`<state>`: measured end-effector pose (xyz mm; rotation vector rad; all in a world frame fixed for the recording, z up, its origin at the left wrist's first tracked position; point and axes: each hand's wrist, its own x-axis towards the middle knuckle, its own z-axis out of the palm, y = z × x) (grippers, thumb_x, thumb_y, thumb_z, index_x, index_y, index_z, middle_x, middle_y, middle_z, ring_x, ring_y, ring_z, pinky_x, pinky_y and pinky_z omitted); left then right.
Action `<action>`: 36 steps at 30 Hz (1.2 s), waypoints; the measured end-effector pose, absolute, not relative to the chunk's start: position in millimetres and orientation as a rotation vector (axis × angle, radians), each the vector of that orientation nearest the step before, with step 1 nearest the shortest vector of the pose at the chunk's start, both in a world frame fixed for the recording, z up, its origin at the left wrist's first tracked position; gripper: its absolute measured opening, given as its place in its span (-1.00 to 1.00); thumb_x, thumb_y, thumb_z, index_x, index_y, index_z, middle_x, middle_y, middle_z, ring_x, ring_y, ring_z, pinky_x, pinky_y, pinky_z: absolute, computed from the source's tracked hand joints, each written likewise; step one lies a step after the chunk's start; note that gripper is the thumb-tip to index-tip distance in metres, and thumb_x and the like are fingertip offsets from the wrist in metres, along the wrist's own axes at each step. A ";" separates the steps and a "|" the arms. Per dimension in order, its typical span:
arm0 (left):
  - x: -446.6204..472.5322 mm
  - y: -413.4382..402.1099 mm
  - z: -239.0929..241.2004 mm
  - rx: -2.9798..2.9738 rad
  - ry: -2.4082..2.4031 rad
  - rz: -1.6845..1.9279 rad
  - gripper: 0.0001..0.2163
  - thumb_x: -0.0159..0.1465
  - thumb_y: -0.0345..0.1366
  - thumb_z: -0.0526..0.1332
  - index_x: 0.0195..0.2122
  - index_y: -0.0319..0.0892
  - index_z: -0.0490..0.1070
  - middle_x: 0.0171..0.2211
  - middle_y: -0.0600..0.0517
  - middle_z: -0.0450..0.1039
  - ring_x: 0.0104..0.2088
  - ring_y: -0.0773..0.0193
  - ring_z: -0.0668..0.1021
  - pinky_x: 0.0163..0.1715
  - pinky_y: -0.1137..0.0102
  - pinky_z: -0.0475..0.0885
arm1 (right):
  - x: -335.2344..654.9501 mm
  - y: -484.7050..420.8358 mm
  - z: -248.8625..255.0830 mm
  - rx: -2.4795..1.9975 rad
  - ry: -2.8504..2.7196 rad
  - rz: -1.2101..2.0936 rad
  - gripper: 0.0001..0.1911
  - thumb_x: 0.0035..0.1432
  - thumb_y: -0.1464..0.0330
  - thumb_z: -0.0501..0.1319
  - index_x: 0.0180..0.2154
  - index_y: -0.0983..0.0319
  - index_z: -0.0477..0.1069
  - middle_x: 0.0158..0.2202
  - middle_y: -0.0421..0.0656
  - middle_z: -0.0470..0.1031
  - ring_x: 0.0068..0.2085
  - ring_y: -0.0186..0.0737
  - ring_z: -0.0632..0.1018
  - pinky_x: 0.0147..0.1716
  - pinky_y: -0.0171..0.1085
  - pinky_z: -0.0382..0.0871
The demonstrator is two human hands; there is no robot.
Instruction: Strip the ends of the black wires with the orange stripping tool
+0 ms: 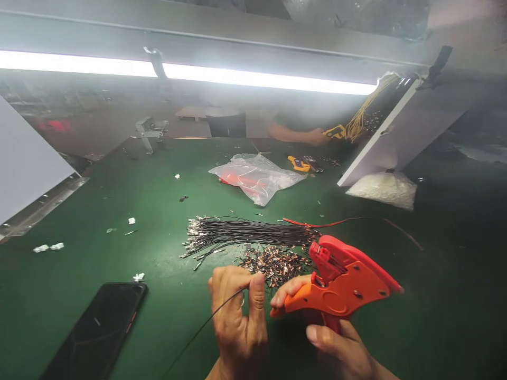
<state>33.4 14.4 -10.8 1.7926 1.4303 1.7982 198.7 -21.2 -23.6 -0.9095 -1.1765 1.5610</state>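
Your left hand [240,316] pinches one black wire [198,331], which trails toward 8 o'clock; your right hand [343,345] grips the orange hand tool [340,295] at its 3 o'clock. You're apparently readying the wire; the next move calls for lining its end up.

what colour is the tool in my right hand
The tool in your right hand is orange and red, seen best in the head view.

Orange-red stripper [336,290], curved black wire [198,332]
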 end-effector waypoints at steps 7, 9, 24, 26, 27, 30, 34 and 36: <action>36.0 10.6 -4.7 1.854 1.417 1.815 -0.83 0.32 -0.48 0.15 -0.38 -0.09 0.33 -0.48 0.15 0.33 -0.39 0.29 0.35 -0.26 0.29 0.12 | 189.5 -18.3 -12.8 -0.708 -1.119 1.697 -0.66 0.15 0.12 0.23 -0.13 0.20 0.41 -0.25 -0.02 0.50 -0.13 0.07 0.52 -0.11 -0.01 0.35; 38.4 9.3 -2.1 1.841 1.431 1.825 -0.84 0.35 -0.43 0.15 -0.38 -0.09 0.33 -0.49 0.14 0.32 -0.39 0.29 0.33 -0.27 0.28 0.12 | 190.1 -18.2 -12.9 -0.706 -1.181 1.714 -0.65 0.17 0.10 0.22 -0.13 0.21 0.39 -0.26 -0.02 0.50 -0.16 0.03 0.51 -0.10 -0.03 0.32; 43.2 1.2 0.3 1.883 1.315 1.677 -0.74 0.35 -0.50 0.06 -0.47 -0.11 0.30 -0.58 0.18 0.24 -0.47 0.31 0.29 -0.27 0.23 0.05 | 179.5 -21.4 -19.9 -0.726 -1.186 1.811 -0.55 0.15 0.01 0.23 -0.11 0.20 0.48 -0.27 -0.06 0.46 -0.21 0.00 0.47 -0.20 -0.11 0.38; 44.8 -0.3 0.4 1.868 1.306 1.664 -0.74 0.34 -0.51 0.06 -0.48 -0.11 0.30 -0.57 0.18 0.23 -0.48 0.31 0.28 -0.26 0.23 0.04 | 178.0 -21.3 -19.0 -0.701 -1.164 1.816 -0.58 0.16 0.04 0.24 -0.08 0.18 0.49 -0.22 -0.04 0.48 -0.16 0.02 0.49 -0.14 -0.08 0.38; 45.9 -0.9 -0.1 1.862 1.304 1.667 -0.74 0.34 -0.51 0.06 -0.48 -0.11 0.30 -0.57 0.18 0.23 -0.48 0.31 0.27 -0.26 0.23 0.04 | 177.3 -21.0 -18.1 -0.687 -1.155 1.817 -0.58 0.17 0.06 0.24 -0.05 0.17 0.48 -0.19 -0.03 0.49 -0.13 0.03 0.50 -0.09 -0.06 0.37; 49.7 -1.7 -2.9 1.836 1.322 1.700 -0.75 0.32 -0.52 0.08 -0.49 -0.11 0.28 -0.59 0.18 0.20 -0.49 0.31 0.25 -0.27 0.23 0.03 | 175.1 -19.5 -14.4 -0.631 -1.150 1.827 -0.54 0.18 0.07 0.24 0.03 0.16 0.46 -0.10 0.00 0.52 -0.02 0.11 0.50 0.05 0.01 0.31; 52.5 -1.3 -5.9 1.854 1.313 1.718 -0.74 0.30 -0.53 0.07 -0.52 -0.13 0.24 -0.60 0.18 0.19 -0.52 0.32 0.23 -0.29 0.23 0.03 | 173.0 -17.6 -11.5 -0.605 -1.141 1.835 -0.51 0.19 0.06 0.23 0.05 0.19 0.46 -0.06 0.03 0.53 0.04 0.15 0.50 0.11 0.05 0.27; 52.9 -1.1 -6.4 1.876 1.298 1.723 -0.74 0.29 -0.54 0.07 -0.52 -0.14 0.22 -0.60 0.18 0.17 -0.52 0.34 0.23 -0.29 0.23 0.02 | 172.7 -17.2 -11.4 -0.599 -1.118 1.849 -0.53 0.20 0.07 0.23 0.05 0.18 0.47 -0.04 0.03 0.53 0.05 0.14 0.50 0.12 0.04 0.27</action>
